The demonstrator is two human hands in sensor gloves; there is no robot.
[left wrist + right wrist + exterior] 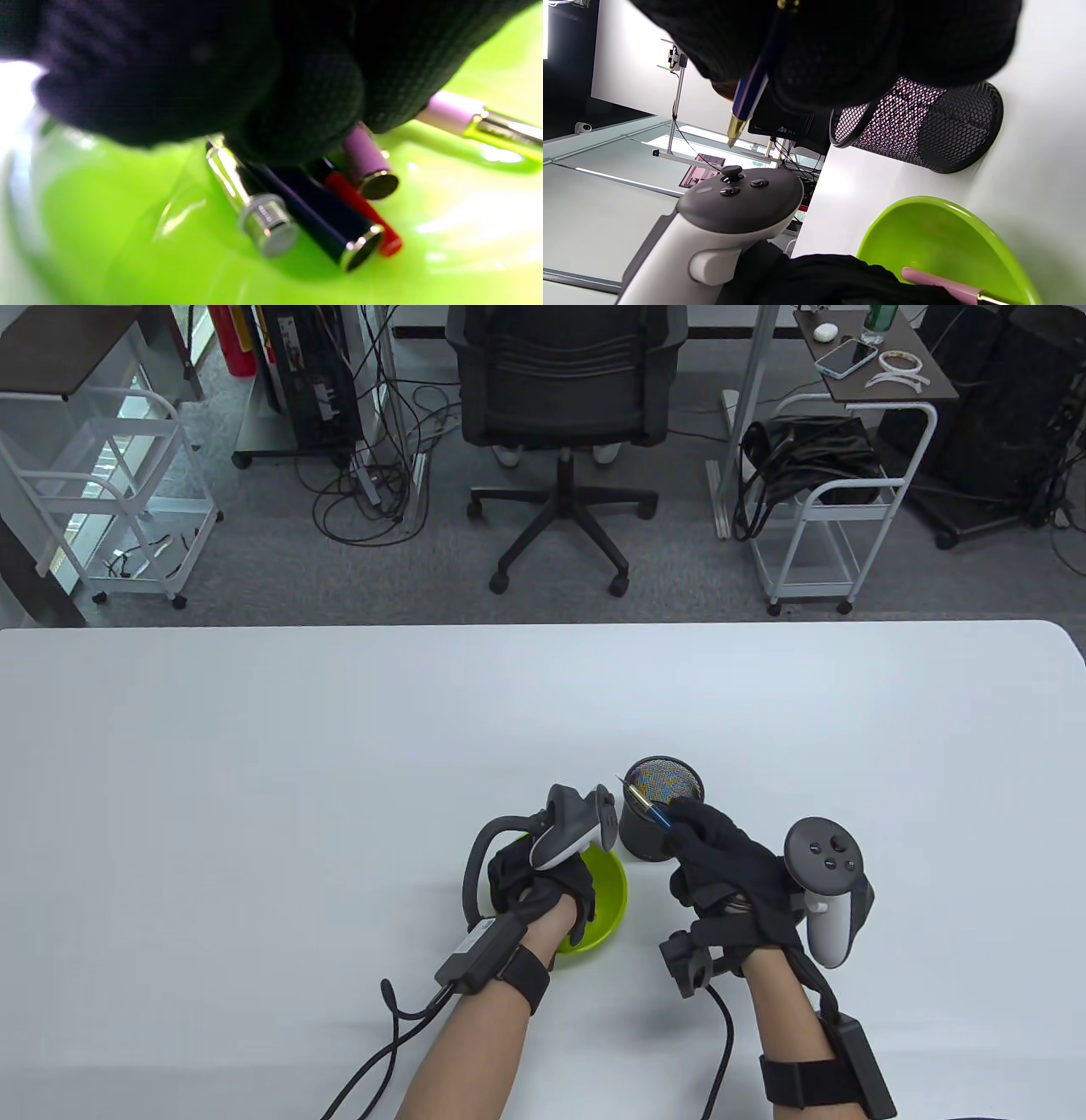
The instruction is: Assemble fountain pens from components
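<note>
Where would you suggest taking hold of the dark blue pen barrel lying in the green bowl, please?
Probably mid-body, from above. The dark blue barrel lies flat in the green bowl, wedged between a silver threaded part and a red piece, so its sides are crowded. The left hand already covers its far end; pinch top-down and lift the open, metal-ringed end first.

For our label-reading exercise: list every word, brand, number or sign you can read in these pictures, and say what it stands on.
No text can be read in any view.
Tracker on the right hand: button marks too small to read.
Pen parts in the green bowl: no print visible, view blurred.
Mesh pen cup: no label.
</note>
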